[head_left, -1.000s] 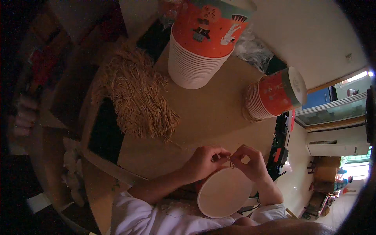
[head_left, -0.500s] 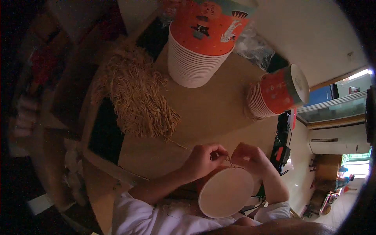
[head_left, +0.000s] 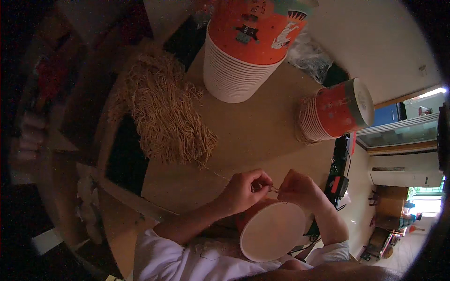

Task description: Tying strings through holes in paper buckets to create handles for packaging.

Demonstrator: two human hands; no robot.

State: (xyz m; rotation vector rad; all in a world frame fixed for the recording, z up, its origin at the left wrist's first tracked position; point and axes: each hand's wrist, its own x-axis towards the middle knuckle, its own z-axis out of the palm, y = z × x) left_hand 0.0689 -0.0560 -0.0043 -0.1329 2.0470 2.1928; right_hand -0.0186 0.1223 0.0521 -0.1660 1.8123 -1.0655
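Cord (head_left: 274,189) between both hands (head_left: 243,192)

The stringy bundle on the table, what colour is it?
The stringy bundle is light brown, seen best in the head view.

From the cup (head_left: 272,234), the table (head_left: 251,129) holds string (head_left: 168,114) at half past ten, large stack (head_left: 246,54) at twelve, small stack (head_left: 332,111) at one.
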